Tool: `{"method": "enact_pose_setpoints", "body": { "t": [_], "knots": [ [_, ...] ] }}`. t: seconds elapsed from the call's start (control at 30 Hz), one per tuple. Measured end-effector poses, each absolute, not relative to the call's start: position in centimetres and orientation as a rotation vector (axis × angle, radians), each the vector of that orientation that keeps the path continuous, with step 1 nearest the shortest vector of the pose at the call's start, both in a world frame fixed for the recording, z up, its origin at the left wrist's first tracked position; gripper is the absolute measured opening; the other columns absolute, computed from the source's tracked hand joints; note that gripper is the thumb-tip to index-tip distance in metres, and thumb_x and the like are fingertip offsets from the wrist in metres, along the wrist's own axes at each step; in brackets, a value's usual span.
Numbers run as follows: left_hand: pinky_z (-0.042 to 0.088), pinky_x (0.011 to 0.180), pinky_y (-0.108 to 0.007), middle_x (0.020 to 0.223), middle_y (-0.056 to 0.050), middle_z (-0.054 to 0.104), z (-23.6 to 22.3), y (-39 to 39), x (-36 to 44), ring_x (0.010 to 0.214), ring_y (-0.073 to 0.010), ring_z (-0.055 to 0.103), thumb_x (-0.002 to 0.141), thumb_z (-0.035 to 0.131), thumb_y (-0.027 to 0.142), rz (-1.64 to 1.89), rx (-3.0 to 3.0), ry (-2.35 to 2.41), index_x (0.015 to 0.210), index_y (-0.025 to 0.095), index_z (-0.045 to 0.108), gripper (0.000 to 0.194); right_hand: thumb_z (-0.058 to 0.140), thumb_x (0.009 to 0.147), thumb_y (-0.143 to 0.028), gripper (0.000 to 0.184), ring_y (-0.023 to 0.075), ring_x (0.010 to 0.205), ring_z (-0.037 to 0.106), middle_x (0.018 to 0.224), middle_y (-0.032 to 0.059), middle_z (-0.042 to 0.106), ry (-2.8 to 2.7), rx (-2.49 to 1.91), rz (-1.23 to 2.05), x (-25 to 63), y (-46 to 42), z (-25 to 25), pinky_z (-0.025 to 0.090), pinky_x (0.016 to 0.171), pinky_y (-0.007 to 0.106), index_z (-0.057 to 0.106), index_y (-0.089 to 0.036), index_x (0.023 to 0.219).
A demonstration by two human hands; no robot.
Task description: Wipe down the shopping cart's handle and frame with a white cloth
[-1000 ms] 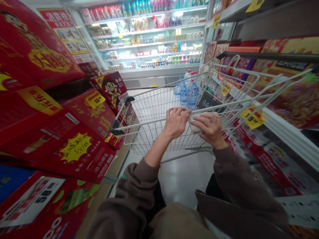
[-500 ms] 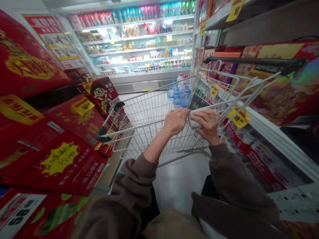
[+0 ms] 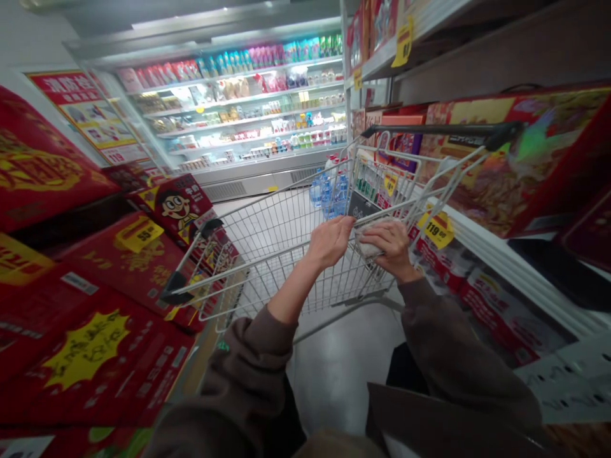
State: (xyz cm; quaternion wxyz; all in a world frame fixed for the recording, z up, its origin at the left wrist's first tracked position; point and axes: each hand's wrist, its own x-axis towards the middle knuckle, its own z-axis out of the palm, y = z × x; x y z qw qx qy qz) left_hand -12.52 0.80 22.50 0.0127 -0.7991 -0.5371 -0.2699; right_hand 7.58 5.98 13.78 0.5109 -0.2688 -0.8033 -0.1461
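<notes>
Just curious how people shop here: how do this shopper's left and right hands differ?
The left hand has a bare forearm; the right hand's brown sleeve reaches its wrist. The left hand only meets the edge of the pale packet; the right hand lies across it. Both are held above the wire cart.

Your left hand (image 3: 327,243) and right hand (image 3: 386,245) sit over the shopping cart (image 3: 267,267); small packet (image 3: 367,247) in the right, left just beside it. Bottled water (image 3: 328,197) stands in the cart, ahead of your hands. Left of the cart: stacked cartons (image 3: 95,305). Right of it: a display freezer (image 3: 501,305), a shelf (image 3: 415,51) higher up. Straight ahead, beyond the cart: a refrigerated display case (image 3: 238,108). Below your forearms: the floor (image 3: 338,362).
</notes>
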Motion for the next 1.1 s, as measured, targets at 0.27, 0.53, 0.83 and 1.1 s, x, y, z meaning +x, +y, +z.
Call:
{"method": "enact_pose_setpoints", "body": {
  "t": [0.27,0.53,0.83,1.1],
  "knots": [
    [0.05,0.087,-0.036,0.118,-0.003,0.07,22.7,1.8,-10.3,0.107,-0.0211,0.066,0.103,0.003,0.052,-0.776,-2.493,-1.631,0.121,0.028,0.063,0.068,0.06,0.071,-0.007,0.041,0.0246,0.108,0.06,0.108,-0.0009,0.075,-1.836,-0.698,-0.386,9.9,7.0,14.7,0.034,0.102,0.045,0.072,-0.028,0.104],
    [0.05,0.083,-0.034,0.116,-0.002,0.069,22.9,2.8,-8.6,0.104,-0.0198,0.066,0.103,0.002,0.052,-0.753,-2.476,-1.61,0.122,0.029,0.061,0.067,0.056,0.071,-0.004,0.045,0.0218,0.105,0.061,0.108,-0.0022,0.075,-1.927,-0.677,-0.344,10.8,6.9,12.5,0.036,0.1,0.043,0.071,-0.029,0.104],
    [0.052,0.086,-0.037,0.119,-0.004,0.069,23.7,4.9,-6.1,0.107,-0.0213,0.066,0.102,0.001,0.053,-0.703,-2.57,-1.529,0.124,0.028,0.061,0.069,0.066,0.081,-0.016,0.025,0.025,0.109,0.06,0.109,0.0027,0.074,-1.605,-0.835,-0.325,12.9,8.6,12.4,0.041,0.098,0.044,0.073,-0.028,0.103],
    [0.045,0.109,-0.038,0.128,-0.009,0.068,24.4,7.2,-2.7,0.124,-0.0203,0.057,0.104,0.003,0.044,-0.827,-2.698,-1.265,0.129,0.016,0.062,0.07,0.064,0.084,-0.017,0.027,0.0236,0.11,0.06,0.112,0.0011,0.073,-1.541,-0.808,-0.306,13.9,9.0,12.8,0.043,0.099,0.044,0.072,-0.029,0.107]
  ]
}}
